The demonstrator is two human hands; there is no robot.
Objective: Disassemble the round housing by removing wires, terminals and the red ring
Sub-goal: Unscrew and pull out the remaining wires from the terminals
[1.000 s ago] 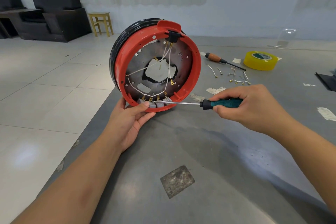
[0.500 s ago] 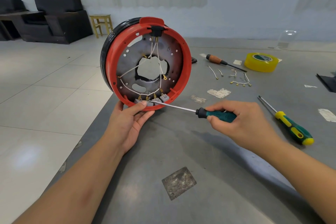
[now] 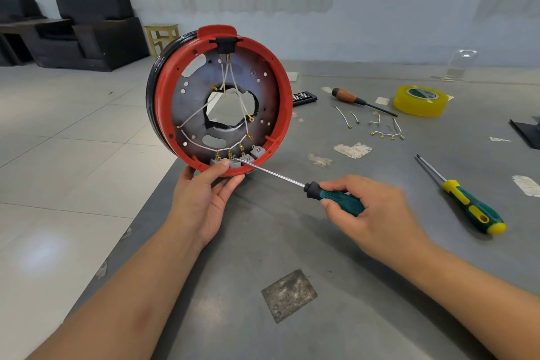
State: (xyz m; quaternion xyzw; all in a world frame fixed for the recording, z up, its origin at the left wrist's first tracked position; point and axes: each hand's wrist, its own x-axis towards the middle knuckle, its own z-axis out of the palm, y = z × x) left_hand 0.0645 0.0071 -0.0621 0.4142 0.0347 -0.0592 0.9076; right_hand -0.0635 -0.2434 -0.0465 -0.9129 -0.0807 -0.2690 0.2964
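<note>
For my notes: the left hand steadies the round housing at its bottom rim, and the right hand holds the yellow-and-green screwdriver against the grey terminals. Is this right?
Not quite. In the head view the right hand holds the teal-handled screwdriver; the yellow-and-green screwdriver lies on the table. The left hand does steady the round housing.

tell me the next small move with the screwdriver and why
Probably turn the screwdriver to loosen that terminal screw: its tip sits at the grey terminal blocks at the housing's bottom, white wires are still attached there, the left hand steadies the rim and the right hand grips the handle.
</note>
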